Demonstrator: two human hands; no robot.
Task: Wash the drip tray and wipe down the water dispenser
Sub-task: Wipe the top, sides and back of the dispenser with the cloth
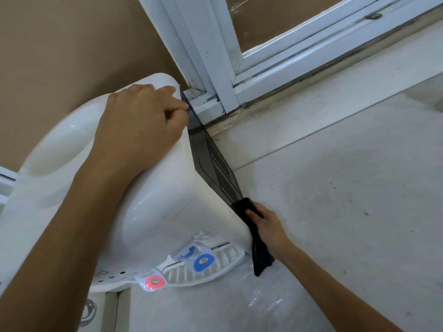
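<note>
Left hand (141,121) on dispenser (153,200), right hand (268,226) gripping cloth (260,255)

A single head-worn wide-angle camera looks steeply down from above and just behind the top of the white water dispenser (100,178), which fills the left half of the frame at close range. Both forearms enter from the bottom edge, the left hand (141,121) reaching to the upper middle and the right hand (266,226) to lower centre. The view faces a tan wall (60,44) at upper left and a white window frame (215,56) at top, with the tiled floor (347,176) far below on the right, its lines bent by the lens.
</note>
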